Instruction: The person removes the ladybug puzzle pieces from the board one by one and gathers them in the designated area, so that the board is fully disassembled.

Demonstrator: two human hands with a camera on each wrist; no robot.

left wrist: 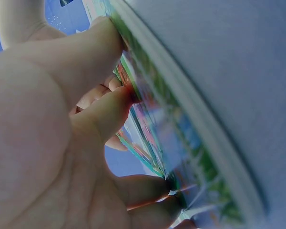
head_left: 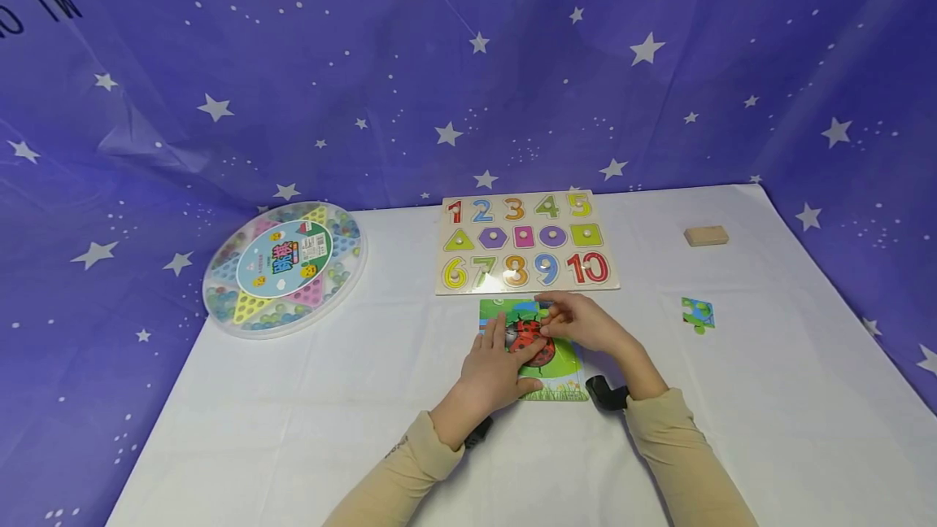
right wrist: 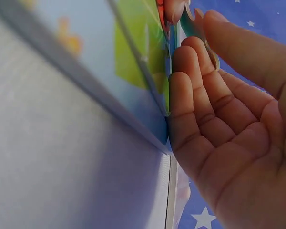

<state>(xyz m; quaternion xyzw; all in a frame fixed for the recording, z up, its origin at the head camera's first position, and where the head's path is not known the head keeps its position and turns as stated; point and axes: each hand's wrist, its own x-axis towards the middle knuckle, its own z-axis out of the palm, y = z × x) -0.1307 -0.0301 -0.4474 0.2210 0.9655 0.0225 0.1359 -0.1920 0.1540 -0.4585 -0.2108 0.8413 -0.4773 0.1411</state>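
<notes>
A ladybug jigsaw puzzle [head_left: 567,389] lies on the white table, its board showing grass, flowers and a red ladybug. My left hand [head_left: 492,371] rests across its left and middle part, fingers spread and fairly straight, fingertips on the picture. Over the upper right corner of the board, my right hand [head_left: 586,324] pinches a puzzle piece [right wrist: 212,56] between thumb and fingers; its thin edge shows in the right wrist view. The other fingers of that hand lie against the board's edge. Most of the held piece is hidden by the fingers.
Behind the puzzle lies a wooden number-and-shape board [head_left: 468,260]. A loose puzzle piece [head_left: 699,314] sits to the right, with a wooden block [head_left: 706,235] beyond it. At the left is a round marble-game case [head_left: 344,287]. A purple starry cloth [head_left: 410,104] hangs behind.
</notes>
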